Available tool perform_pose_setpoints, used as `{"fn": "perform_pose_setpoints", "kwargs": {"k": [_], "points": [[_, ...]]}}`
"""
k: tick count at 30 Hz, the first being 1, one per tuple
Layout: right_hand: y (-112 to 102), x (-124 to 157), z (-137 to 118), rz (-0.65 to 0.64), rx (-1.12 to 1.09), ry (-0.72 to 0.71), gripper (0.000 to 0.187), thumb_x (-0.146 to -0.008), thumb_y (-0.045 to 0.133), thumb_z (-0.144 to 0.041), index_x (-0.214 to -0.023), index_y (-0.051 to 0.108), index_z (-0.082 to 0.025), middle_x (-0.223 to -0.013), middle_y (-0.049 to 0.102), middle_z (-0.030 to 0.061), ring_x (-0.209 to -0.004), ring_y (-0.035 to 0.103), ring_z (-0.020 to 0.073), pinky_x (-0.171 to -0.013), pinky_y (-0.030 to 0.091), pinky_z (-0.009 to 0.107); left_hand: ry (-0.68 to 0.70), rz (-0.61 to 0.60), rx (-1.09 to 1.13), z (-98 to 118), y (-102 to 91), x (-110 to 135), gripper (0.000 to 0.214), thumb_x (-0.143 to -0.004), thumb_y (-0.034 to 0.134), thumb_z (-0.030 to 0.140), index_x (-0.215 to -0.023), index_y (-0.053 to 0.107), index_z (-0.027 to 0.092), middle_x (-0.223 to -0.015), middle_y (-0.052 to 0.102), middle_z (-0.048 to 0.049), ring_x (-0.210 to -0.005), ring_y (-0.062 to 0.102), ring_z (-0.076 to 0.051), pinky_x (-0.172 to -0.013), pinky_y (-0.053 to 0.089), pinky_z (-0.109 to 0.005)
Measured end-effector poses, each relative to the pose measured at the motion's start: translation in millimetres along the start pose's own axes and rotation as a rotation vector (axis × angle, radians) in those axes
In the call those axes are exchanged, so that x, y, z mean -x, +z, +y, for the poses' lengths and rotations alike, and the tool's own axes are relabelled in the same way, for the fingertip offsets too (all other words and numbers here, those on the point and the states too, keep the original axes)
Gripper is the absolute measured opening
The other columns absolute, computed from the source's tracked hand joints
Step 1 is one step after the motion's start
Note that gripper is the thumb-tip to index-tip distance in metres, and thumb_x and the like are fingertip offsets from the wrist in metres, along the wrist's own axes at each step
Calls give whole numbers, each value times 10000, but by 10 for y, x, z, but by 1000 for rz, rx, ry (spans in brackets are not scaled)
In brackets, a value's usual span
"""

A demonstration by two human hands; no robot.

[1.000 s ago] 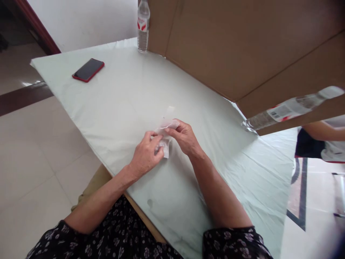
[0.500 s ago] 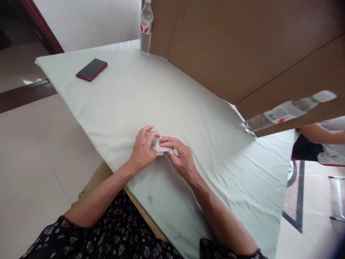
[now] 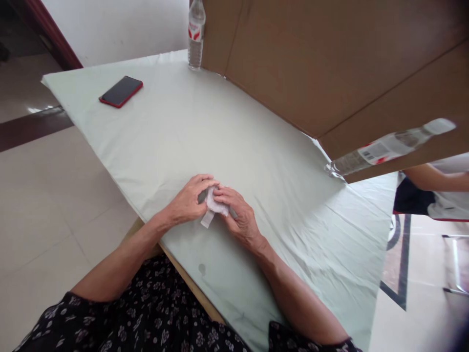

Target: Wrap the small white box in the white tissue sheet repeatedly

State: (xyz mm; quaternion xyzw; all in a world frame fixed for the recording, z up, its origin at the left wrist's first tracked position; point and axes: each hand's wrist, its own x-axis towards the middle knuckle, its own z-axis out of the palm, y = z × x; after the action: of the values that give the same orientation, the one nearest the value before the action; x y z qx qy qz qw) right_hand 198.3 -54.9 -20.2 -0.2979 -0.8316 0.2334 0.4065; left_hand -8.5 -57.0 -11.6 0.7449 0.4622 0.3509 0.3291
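Observation:
Between my two hands, just above the near part of the cloth-covered table [image 3: 176,132], is a small white wad [image 3: 217,202], soft and thin-looking, perhaps paper or gauze. A short, pale, flat strip [image 3: 207,219] hangs from its lower left side. My left hand [image 3: 191,199] pinches the upper left edge, thumb and fingertips closed in. My right hand [image 3: 240,215] grips the right side, its fingers laid over the front and the thumb below. What the fingers cover of the wad is hidden, and its exact kind cannot be made out.
A black phone in a red case [image 3: 121,92] lies at the far left. One water bottle [image 3: 196,36] stands against a tall brown cardboard panel [image 3: 293,63]; another bottle [image 3: 384,149] is by its right end. Another person's arm [image 3: 436,178] shows at the right edge.
My left hand has shifted slightly left and turned. The white wad has been turned in my fingers, and the pale strip now hangs below it. The view has moved a little.

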Motion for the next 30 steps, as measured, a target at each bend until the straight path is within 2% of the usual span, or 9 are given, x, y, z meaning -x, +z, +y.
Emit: {"fn": "perform_pose_setpoints", "kwargs": {"k": [3, 6, 9, 14, 17, 20, 23, 26, 30], "points": [[0, 23, 37, -16, 12, -61, 357, -933, 597, -190, -1278, 615, -276, -1305, 716, 111, -1301, 634, 259, -1137, 481, 528, 47, -135, -43, -11, -133, 36, 674, -777, 609, 173, -1444, 512, 171, -1547, 454, -187, -1477, 407, -327, -1219, 361, -504], [3, 47, 88, -48, 63, -92, 415, -928, 609, -202, -1335, 588, -280, -1333, 701, 118, -1342, 604, 267, -1148, 467, 545, 76, -174, -157, -28, -163, 49, 714, -775, 629, 171, -1474, 481, 164, -1622, 366, -201, -1514, 351, -350, -1230, 340, -534], [22, 72, 135, -63, 120, -102, 427, -941, 556, -152, -1351, 590, -269, -1356, 689, 126, -1381, 571, 255, -1155, 462, 541, 147, -109, -201, -87, -90, 27, 678, -769, 557, 73, -1440, 509, 161, -1606, 406, -189, -1502, 385, -316, -1224, 362, -512], [9, 48, 138, -62, 94, -47, 435, -949, 488, -120, -1325, 628, -289, -1372, 684, 98, -1380, 570, 240, -1174, 441, 531, 196, 26, -67, -124, 31, -38, 674, -700, 495, 12, -1357, 574, 140, -1392, 623, -161, -1332, 568, -259, -1121, 477, -436], [-62, -36, 93, -48, -51, 45, 388, -970, 484, -147, -1283, 659, -293, -1357, 693, 78, -1348, 593, 235, -1166, 445, 490, 79, 49, 42, -23, 11, -81, 538, -711, 558, 89, -1239, 647, 146, -1244, 687, -125, -1108, 660, -230, -926, 552, -345], [-131, -129, 60, -81, -241, 269, 292, -1001, 527, -285, -1255, 671, -282, -1250, 738, 58, -1179, 687, 233, -1045, 530, 431, -207, 19, 95, 105, -41, -130, 263, -761, 633, 266, -989, 703, 156, -907, 704, -38, -752, 629, -163, -656, 497, -267], [-140, -172, 61, -145, -425, 465, 447, -956, 609, -475, -1342, 603, -248, -1249, 723, 79, -1102, 702, 245, -960, 562, 408, -422, -22, 84, 184, -69, -176, 231, -797, 609, 394, -792, 665, 170, -685, 612, 20, -620, 536, -135, -573, 400, -259], [-97, -157, 85, -149, -429, 508, 742, -819, 756, -540, -1442, 502, -228, -1375, 645, 118, -1218, 641, 285, -1035, 518, 437, -460, -10, 0, 216, -68, -206, 257, -809, 563, 410, -707, 616, 180, -639, 565, 25, -611, 496, -137, -577, 361, -275], [-44, -132, 147, -112, -336, 553, 833, -777, 788, -551, -1479, 463, -241, -1419, 612, 126, -1266, 605, 306, -1093, 470, 474, -367, 3, -18, 241, -76, -225, 320, -823, 544, 453, -817, 666, 158, -781, 633, -24, -705, 536, -168, -655, 405, -305]]}}
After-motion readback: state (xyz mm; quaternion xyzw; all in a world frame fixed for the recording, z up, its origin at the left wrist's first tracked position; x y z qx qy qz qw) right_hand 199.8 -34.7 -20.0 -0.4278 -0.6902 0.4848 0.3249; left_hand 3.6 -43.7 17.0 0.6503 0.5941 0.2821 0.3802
